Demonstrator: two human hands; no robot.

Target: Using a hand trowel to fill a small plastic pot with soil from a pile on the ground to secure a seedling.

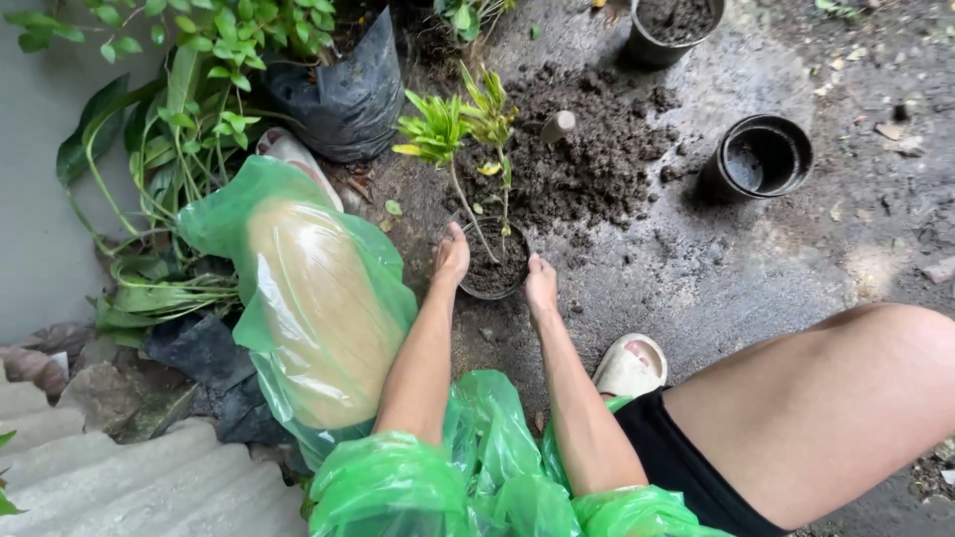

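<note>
Soil fills the small black pot point(494, 270) I'm working over, a young green-and-yellow plant point(460, 134) standing upright in it. My left hand point(453, 255) cups the pot's left rim, fingers curled against it; my right hand point(540, 285) presses at the right rim, fingers bent down. Both touch the pot, gripping nothing else. It sits on the wet concrete ground point(736, 268), right at the near edge of the soil heap point(587, 149). I judge this to be the firming step. Next calls for even pressure around the stem without tilting it.
</note>
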